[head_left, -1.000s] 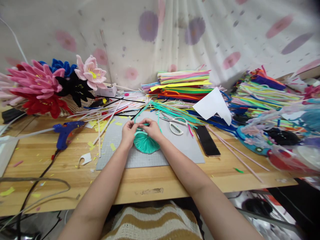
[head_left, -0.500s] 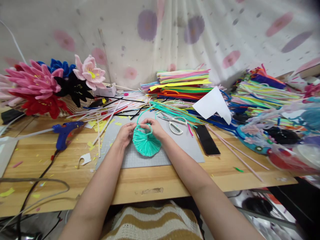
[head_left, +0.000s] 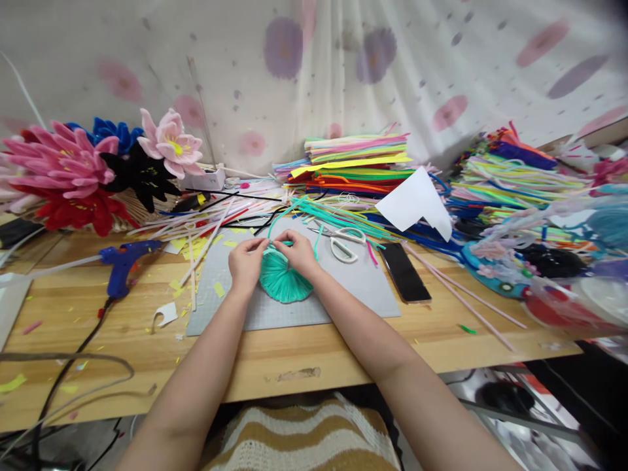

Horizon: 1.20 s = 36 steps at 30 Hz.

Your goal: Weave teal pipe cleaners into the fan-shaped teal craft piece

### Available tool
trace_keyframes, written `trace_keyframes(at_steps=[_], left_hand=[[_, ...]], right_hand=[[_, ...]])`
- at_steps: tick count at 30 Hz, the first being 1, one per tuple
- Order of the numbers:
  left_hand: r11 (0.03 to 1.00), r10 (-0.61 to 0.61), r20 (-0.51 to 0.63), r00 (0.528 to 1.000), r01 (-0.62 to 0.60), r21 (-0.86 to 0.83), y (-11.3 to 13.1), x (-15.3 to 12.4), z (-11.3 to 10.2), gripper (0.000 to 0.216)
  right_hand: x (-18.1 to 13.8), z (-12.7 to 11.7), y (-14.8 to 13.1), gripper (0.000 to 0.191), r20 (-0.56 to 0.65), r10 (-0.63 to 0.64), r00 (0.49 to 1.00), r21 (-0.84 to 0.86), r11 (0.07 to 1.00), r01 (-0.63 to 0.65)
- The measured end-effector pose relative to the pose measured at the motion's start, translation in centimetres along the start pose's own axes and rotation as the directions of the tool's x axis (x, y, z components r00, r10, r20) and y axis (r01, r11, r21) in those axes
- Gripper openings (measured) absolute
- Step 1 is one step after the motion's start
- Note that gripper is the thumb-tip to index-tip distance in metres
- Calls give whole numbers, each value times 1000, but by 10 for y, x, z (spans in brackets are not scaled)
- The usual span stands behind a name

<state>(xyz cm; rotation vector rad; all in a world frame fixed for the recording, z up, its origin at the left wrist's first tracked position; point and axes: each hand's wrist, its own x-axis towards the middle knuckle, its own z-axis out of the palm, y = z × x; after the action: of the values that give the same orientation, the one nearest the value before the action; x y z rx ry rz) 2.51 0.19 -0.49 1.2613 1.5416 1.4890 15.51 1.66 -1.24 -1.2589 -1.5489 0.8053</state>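
Observation:
A round, ribbed disc of teal pipe cleaners [head_left: 286, 281] rests at the middle of the grey cutting mat [head_left: 358, 294]. At its top edge my left hand [head_left: 248, 261] is closed, fingertips pinching a teal strand. My right hand [head_left: 297, 254] pinches close beside it, thumb and fingers pressed together on the teal work. One loose strand arcs up behind the fingers, and a second end sticks up right of my right hand. The fingertips hide the exact spot being gripped. White-handled scissors [head_left: 346, 242] lie on the mat to the right.
A phone [head_left: 406, 272] lies right of the mat. To the left is a blue glue gun [head_left: 125, 265] with its cord. Bundles of coloured pipe cleaners [head_left: 356, 163] are stacked behind, beside a white paper piece [head_left: 417, 203]. Fuzzy flowers [head_left: 63, 160] stand at the far left.
My fingertips have drawn together at the disc's top edge. The teal loop that stood up near my right fingers is no longer seen there; a strand end now shows right of that hand.

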Motion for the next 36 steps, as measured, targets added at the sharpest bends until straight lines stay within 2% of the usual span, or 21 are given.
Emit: trace_keyframes(at_steps=[4,8,12,15,17,19,23,25,27,29,33,36], left_hand=[[1000,5,25,1000,-6,15,0,-1,1,18],[993,-54,154,987,69,-94,-2,4,0,18],[975,-63,308,949,125,-186,-1,5,-2,19],[944,-55,384,922,173,-281,-2,2,-1,22],[907,-63,383,921,214,-364,-4,-1,2,24],[867,-89,341,936,241,-435,-7,-3,7,26],[827,-174,219,960,263,-497,-10,-3,16,29],[807,-239,186,953,301,-508,-11,-2,16,31],[773,-308,207,929,371,-515,-10,-1,14,33],[743,-346,273,898,440,-505,-8,1,10,34],[720,-347,418,840,524,-455,-4,2,2,34],[725,-319,449,835,520,-452,-1,2,0,35]], right_hand=[[-1,-1,-4,11,42,-72,997,-3,997,72],[3,-5,1,11,96,-74,993,73,995,67],[5,-9,3,14,155,43,987,207,975,-75],[5,-11,2,22,246,146,958,303,927,-219],[4,-11,1,25,280,176,944,327,907,-266],[5,-10,-1,24,275,173,946,308,916,-258],[7,-9,-5,13,242,72,968,169,979,-115],[7,-9,-7,8,255,36,966,97,993,-62],[7,-10,-6,9,247,41,968,72,996,-61],[7,-12,-4,10,239,65,969,118,988,-96],[8,-14,3,16,295,139,945,282,933,-226],[8,-14,5,22,319,208,925,348,882,-319]])
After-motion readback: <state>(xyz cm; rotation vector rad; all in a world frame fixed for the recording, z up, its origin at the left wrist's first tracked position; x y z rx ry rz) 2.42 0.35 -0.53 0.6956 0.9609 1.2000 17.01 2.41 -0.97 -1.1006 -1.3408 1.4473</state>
